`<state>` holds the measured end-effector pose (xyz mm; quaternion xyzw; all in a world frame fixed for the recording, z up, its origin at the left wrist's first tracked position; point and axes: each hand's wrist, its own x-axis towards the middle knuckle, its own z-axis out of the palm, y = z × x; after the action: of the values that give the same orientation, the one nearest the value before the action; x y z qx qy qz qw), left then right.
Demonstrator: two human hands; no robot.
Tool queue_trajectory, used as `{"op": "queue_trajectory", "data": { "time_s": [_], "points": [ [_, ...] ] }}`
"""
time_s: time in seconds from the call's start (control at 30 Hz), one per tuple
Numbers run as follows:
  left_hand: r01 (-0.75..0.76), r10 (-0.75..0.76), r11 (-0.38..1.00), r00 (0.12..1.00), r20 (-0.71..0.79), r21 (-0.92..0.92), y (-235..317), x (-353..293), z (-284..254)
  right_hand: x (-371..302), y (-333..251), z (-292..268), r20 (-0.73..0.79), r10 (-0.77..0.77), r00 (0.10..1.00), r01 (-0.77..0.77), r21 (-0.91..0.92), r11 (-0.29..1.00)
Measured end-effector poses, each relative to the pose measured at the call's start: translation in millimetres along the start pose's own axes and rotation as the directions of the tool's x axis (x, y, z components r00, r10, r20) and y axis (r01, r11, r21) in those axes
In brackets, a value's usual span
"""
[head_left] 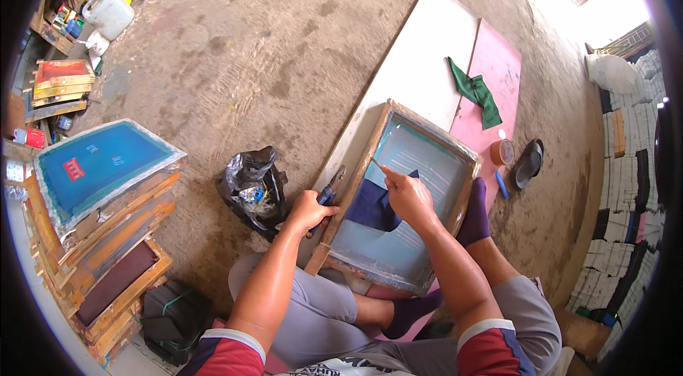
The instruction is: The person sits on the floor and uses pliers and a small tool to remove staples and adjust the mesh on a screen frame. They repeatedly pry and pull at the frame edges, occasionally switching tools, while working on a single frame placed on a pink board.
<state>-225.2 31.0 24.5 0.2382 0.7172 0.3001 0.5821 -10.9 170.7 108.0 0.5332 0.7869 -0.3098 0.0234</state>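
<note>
A wooden-framed printing screen (384, 262) with pale blue-grey mesh leans across my lap and a board, tilted. On its mesh lies a dark navy cloth (370, 204). My left hand (309, 212) is closed beside the frame's left rail, gripping pliers (331, 186) with dark blue handles, jaws pointing away from me. Over the cloth, my right hand (410, 198) pinches a thin, short stick-like piece (377, 162) that points toward the left rail. Its exact kind is too small to tell.
Left of me stand stacked screens (107, 170) and a black plastic bag (252, 180). Under the frame are white (427, 49) and pink boards (498, 56). A green cloth (478, 91), a brown tape roll (502, 152) and a dark sandal (528, 164) lie to the right.
</note>
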Motion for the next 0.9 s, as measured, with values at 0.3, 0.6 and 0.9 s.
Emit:
{"op": "queue_trajectory", "data": {
  "time_s": [0.3,0.6,0.9],
  "points": [
    [-0.025,0.026,0.999,1.000,0.016,-0.020,-8,5,1,13,9,5,0.139,0.084,0.987,-0.123,0.308,0.943],
    [0.011,-0.011,0.999,1.000,0.004,-0.054,-8,6,1,7,22,11,0.049,-0.060,0.997,0.059,0.028,0.998],
    [0.028,-0.028,0.996,1.000,0.009,-0.080,-3,2,2,20,53,30,0.058,-0.107,0.993,0.091,0.239,0.967]
  ]
}}
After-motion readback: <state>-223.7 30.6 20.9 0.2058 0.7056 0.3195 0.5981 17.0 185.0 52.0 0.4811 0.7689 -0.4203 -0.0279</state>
